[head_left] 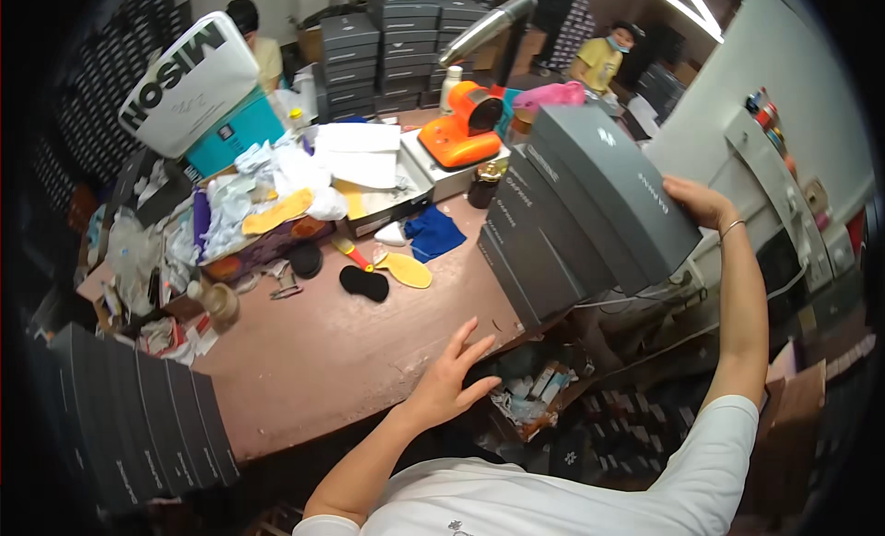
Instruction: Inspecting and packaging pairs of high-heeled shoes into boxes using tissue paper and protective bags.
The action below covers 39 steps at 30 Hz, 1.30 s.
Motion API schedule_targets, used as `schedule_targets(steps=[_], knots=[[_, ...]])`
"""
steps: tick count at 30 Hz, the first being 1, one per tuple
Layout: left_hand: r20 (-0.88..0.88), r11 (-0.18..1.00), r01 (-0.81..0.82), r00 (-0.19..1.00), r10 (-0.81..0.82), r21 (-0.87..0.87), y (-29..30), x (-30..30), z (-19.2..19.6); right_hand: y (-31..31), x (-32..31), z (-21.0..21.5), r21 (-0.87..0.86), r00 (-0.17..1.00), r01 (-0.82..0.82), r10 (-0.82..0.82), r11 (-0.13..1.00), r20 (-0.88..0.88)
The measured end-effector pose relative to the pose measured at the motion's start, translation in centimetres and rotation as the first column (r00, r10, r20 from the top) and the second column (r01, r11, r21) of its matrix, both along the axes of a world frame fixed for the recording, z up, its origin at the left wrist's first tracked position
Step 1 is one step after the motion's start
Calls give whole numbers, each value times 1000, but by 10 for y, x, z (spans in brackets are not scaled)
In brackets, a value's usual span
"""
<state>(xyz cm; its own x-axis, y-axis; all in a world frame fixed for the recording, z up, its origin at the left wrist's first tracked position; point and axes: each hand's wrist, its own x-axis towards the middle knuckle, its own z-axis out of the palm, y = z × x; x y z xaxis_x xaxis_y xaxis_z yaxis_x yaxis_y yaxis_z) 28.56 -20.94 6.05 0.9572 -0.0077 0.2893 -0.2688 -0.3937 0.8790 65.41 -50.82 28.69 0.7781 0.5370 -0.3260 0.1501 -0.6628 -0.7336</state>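
On the desk, steady the top grey box with right hand (grip unclear); bring open left hand underneath.

Matt cardboard boxes, glossy orange plastic device, scuffed tabletop, crinkled blue cloth

On my feed, my left hand sits near the middle, fingers spread and lightly bent, thumb jutting to the right, the grip slack and empty. Its forearm slants up and rightward from the lower edge. My right arm reaches further out, forearm almost upright, and I have the wrist bent so the right hand points leftward; I can't make out its thumb. A thin band rings that wrist.
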Motion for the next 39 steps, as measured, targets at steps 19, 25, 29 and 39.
schedule_targets(steps=[19,25,29,39], knots=[[468,-511,-807,-345,814,295,260,-589,132,439,-520,-113,-5,97,-992,791,126,604],[129,30,-996,41,991,87,256,-521,121,541,-615,-142,788,509,-376,819,488,-265],[126,251,-968,252,959,24,188,-473,92,494,-572,-170,886,219,-134,885,443,-410],[-797,50,-819,568,208,-571,158,-297,-186,354,-446,-418,170,862,-4,89,986,-500]])
